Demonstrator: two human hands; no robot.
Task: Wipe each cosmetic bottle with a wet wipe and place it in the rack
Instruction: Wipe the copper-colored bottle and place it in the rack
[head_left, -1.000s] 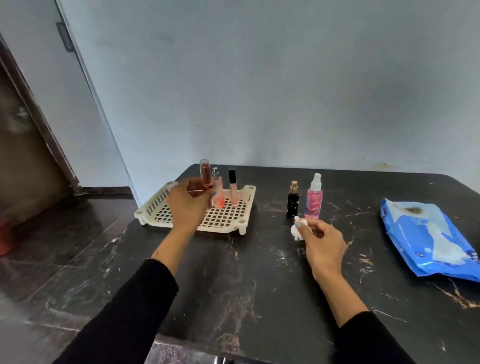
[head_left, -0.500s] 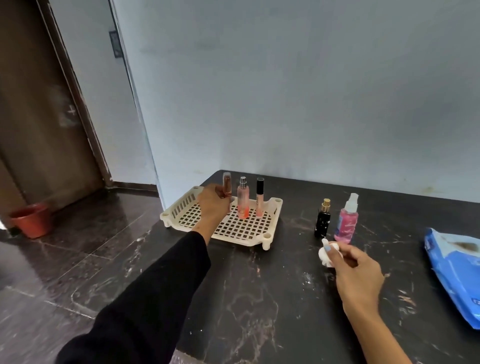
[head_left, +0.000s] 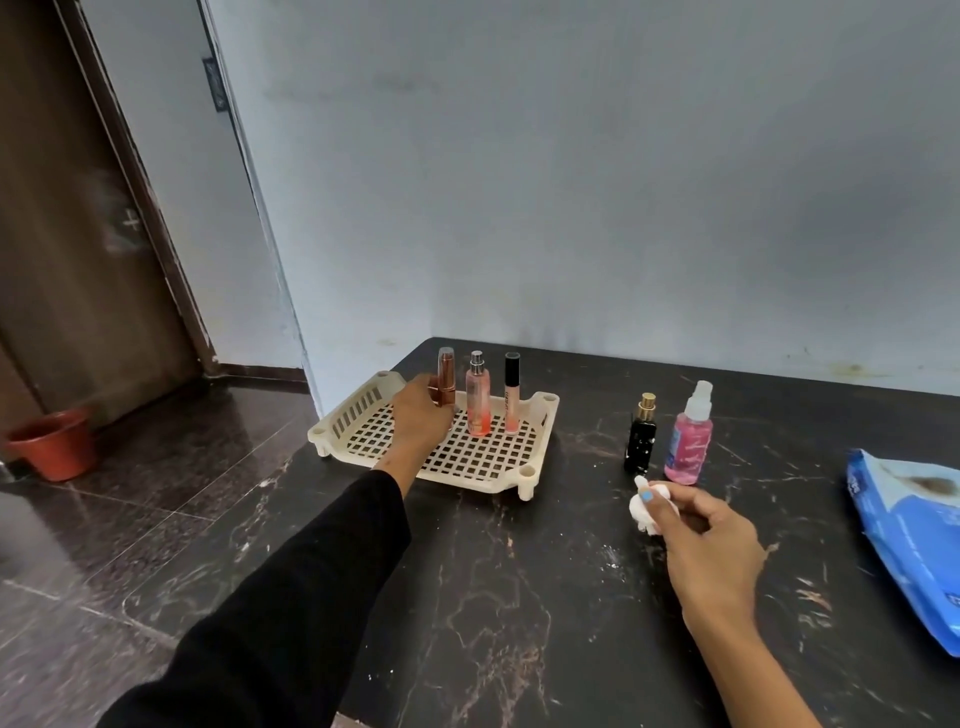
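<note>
A cream lattice rack (head_left: 537, 410) stands at the table's back left. My left hand (head_left: 420, 418) is inside it, gripping an upright rose-gold bottle (head_left: 445, 376) that stands at the rack's back left. Beside it in the rack stand a pink spray bottle (head_left: 478, 400) and a slim black-capped tube (head_left: 511, 392). To the right of the rack, on the table, stand a black bottle with a gold cap (head_left: 642, 434) and a pink spray bottle with a clear cap (head_left: 690, 436). My right hand (head_left: 706, 545) holds a crumpled white wet wipe (head_left: 644, 506) just in front of them.
A blue wet-wipe pack (head_left: 914, 540) lies at the right edge of the dark marble table (head_left: 519, 597). The table's left edge drops to a polished floor, where a red pot (head_left: 54, 441) stands by a brown door. A pale wall runs behind the table.
My left hand has carried the rose-gold bottle down into the rack's back left, beside the pink one. My right hand stays put with the wipe. The camera has tilted up and left.
</note>
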